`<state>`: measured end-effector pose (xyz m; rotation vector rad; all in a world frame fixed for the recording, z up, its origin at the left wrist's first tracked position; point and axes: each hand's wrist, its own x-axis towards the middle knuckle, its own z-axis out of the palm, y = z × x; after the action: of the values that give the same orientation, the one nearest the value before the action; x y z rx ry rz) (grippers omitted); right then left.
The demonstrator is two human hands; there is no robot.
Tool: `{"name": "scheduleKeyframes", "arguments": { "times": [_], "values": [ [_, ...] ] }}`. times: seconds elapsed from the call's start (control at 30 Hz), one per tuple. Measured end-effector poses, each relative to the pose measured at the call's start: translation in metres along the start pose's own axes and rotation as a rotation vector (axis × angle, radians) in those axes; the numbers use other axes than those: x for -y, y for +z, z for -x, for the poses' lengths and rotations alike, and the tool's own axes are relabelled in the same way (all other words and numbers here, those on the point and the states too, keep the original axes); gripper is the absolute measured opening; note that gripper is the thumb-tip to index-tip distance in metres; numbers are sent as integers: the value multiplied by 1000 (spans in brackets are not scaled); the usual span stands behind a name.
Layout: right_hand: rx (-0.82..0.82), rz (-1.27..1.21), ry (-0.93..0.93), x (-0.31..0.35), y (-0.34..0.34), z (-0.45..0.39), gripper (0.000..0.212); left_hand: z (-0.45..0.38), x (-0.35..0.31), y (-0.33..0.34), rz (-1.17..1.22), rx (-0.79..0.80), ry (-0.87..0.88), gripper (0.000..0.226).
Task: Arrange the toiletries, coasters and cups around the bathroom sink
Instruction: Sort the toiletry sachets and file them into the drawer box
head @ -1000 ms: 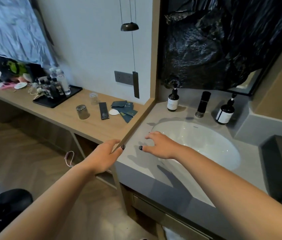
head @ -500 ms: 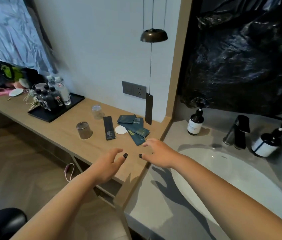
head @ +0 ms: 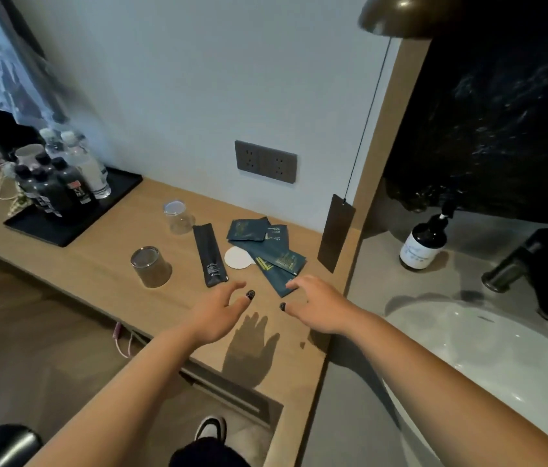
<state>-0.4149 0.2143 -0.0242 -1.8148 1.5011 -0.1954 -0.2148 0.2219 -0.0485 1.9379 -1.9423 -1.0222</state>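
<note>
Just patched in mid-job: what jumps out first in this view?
Two open hands, left hand and right hand, hover over the wooden counter, holding nothing. Just beyond them lies a loose heap of dark teal sachets partly covering a white coaster, with a black tube and two upturned glasses to the left.

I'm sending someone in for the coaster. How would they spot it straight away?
On the wooden counter left of the sink, find the fan of dark teal sachets. The coaster lies flat against their left edge, partly tucked under them. It is the only white round thing there.
</note>
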Motion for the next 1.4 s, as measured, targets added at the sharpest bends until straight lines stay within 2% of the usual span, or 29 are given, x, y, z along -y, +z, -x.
{"name": "scheduleKeyframes", "arguments": {
  "times": [0.1, 0.3, 0.47, 0.57, 0.9, 1.0, 1.13, 1.23, 1.33, 1.4],
  "values": [
    [-31, 3, 72, 1, 10, -35, 46, -39, 22, -9, 2, 45, 25, 46],
    [-101, -14, 267, -2, 35, -107, 48, -101, 69, -23, 167, 137, 3, 44],
    [-213, -111, 493, -10, 59, -153, 36, -136, 97, -37, 228, 164, 12, 24],
    [-268, -154, 587, -18, 72, -168, 46, -148, 109, -44, 228, 191, 15, 27],
    [-467, -41, 714, -35, 98, -196, 48, -158, 132, -46, 347, 239, 21, 22],
    [-512, -3, 705, -37, 106, -198, 53, -157, 138, -46, 368, 275, 17, 31],
    [-626, -156, 723, -40, 112, -197, 62, -169, 145, -54, 411, 203, -49, 31],
    [-641, -444, 757, -37, 113, -192, 62, -176, 149, -61, 420, 175, -83, 35],
    [-506, -582, 711, -33, 120, -184, 45, -176, 150, -68, 428, 173, -72, 30],
    [-487, -649, 710, -23, 124, -177, 30, -176, 149, -73, 451, 139, -79, 31]
  ]
}}
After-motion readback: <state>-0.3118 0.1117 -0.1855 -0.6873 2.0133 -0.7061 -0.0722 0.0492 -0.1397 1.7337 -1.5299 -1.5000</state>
